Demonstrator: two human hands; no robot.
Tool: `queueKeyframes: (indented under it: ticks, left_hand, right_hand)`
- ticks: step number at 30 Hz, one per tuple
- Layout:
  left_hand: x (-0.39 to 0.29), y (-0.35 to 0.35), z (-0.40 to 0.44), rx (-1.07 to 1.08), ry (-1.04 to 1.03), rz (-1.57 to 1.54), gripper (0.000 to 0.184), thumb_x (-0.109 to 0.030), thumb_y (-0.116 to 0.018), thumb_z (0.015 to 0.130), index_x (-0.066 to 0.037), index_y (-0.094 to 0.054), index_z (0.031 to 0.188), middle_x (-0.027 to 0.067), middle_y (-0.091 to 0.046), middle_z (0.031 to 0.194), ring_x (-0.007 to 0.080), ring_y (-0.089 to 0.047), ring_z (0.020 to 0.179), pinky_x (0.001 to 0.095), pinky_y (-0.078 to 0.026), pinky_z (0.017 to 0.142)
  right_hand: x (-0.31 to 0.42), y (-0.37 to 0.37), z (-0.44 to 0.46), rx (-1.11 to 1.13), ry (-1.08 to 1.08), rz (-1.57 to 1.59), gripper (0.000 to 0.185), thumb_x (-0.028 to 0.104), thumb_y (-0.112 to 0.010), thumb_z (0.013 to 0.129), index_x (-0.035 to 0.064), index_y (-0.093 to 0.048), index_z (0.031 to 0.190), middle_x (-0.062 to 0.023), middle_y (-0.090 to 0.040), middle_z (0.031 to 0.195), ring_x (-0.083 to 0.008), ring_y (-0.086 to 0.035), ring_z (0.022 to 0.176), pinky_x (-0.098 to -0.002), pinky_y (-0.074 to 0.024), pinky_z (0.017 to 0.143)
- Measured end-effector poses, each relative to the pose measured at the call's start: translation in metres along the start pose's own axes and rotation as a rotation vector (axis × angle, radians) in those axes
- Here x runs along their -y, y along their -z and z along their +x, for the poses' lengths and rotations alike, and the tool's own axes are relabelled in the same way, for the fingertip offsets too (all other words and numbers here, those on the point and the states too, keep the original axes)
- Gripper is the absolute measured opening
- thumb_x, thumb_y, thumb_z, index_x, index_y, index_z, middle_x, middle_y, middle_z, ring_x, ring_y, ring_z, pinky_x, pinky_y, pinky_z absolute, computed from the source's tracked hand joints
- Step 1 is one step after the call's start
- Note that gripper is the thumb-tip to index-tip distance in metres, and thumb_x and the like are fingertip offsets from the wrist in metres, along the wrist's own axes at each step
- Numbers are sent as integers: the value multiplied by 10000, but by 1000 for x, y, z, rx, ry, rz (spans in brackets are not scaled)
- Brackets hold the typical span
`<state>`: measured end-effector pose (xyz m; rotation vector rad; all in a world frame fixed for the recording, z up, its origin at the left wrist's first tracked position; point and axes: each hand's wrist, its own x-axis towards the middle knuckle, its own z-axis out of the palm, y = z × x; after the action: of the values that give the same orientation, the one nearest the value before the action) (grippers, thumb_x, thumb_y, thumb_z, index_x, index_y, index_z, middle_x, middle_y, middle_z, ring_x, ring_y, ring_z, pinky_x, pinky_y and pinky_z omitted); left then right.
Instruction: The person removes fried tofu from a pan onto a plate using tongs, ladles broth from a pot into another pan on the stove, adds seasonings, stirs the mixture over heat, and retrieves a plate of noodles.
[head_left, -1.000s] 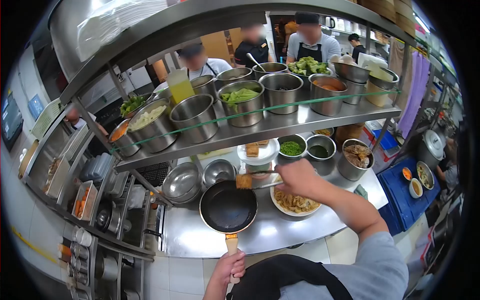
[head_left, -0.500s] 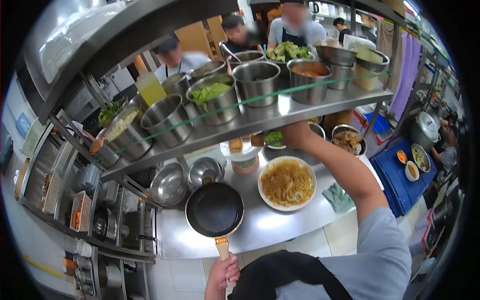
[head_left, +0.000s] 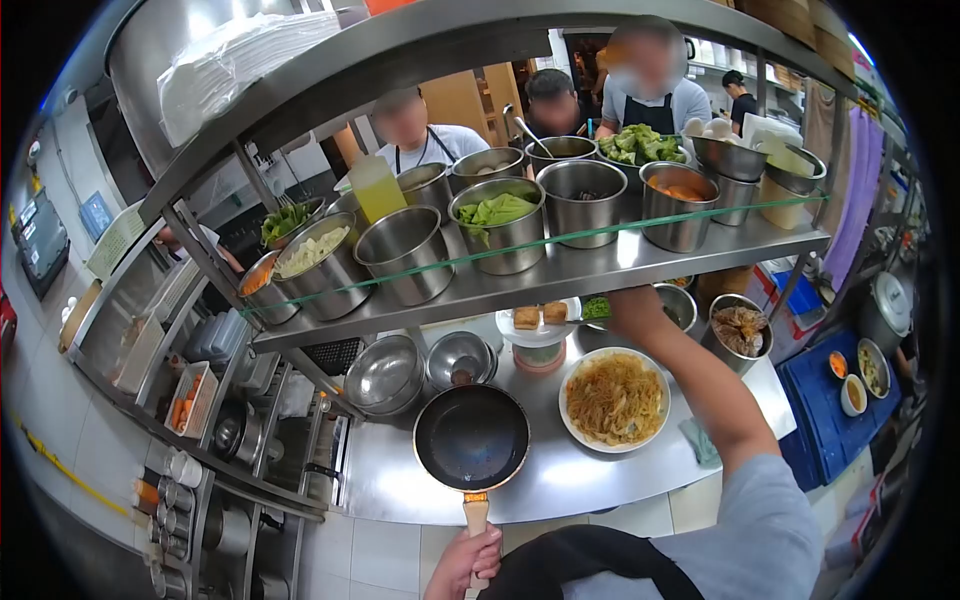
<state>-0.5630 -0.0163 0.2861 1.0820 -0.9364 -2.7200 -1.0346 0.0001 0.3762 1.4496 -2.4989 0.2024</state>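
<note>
My left hand (head_left: 468,560) is wrapped around the light wooden handle of a black frying pan (head_left: 470,438), whose inside is bare. My right hand (head_left: 630,308) reaches under the shelf edge, which hides most of its fingers. A thin metal utensil (head_left: 574,322) runs from it toward a small white plate (head_left: 510,328). On that plate lie two browned, block-shaped food pieces (head_left: 540,316). Beside the hand are chopped greens (head_left: 597,308). Below it, a white plate (head_left: 567,428) carries a heap of fried noodles (head_left: 615,398).
A steel shelf (head_left: 480,288) crosses above the counter (head_left: 560,495) and holds several metal containers. Nested steel bowls (head_left: 385,372) stand left of the pan. At right are a container of food (head_left: 738,330) and a green cloth (head_left: 700,442). Several people stand behind the shelf.
The view has shifted, so everything sits further right. A second browned piece, held over the small plate before, now lies on it beside the first. The left hand keeps the pan.
</note>
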Motion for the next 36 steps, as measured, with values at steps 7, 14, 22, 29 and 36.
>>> queueKeyframes:
  ticks: [7, 14, 22, 29, 36]
  left_hand:
    - [-4, 14, 1, 30, -23, -38, 180, -164, -547, 988, -114, -451, 843, -31, -379, 604, 45, -315, 403, 233, -309, 368]
    - [-8, 26, 6, 64, -7, -65, 164, -154, -553, 986, -111, -460, 858, -39, -374, 596, 46, -328, 403, 239, -321, 368]
    - [-35, 51, 0, 193, 129, 101, 219, -178, -538, 1006, -124, -445, 816, -47, -369, 588, 44, -344, 392, 234, -332, 352]
    - [-58, 82, -9, 299, 228, 210, 187, -158, -568, 995, -120, -451, 853, -57, -378, 582, 40, -334, 390, 228, -319, 354]
    - [-44, 91, -33, 268, 185, 168, 148, -147, -554, 997, -110, -461, 887, -46, -395, 590, 40, -318, 386, 235, -323, 361]
  right_hand:
    - [27, -13, -139, 263, -373, 652, 603, 454, -788, 742, 5, -671, 1127, -231, -687, 979, -351, -673, 894, -419, -522, 808]
    - [85, -46, -213, 335, -379, 929, 631, 477, -786, 747, -15, -649, 1116, -222, -685, 967, -344, -664, 875, -413, -507, 801]
    - [142, -27, -262, 237, -500, 869, 599, 450, -778, 751, -1, -631, 1117, -212, -688, 947, -340, -669, 875, -413, -508, 786]
    - [205, -19, -313, 145, -767, 988, 525, 408, -801, 746, 2, -656, 1044, -139, -674, 819, -219, -625, 728, -355, -502, 688]
    - [207, -35, -314, 162, -664, 904, 474, 443, -796, 754, 26, -682, 950, -106, -621, 723, -191, -573, 655, -342, -468, 629]
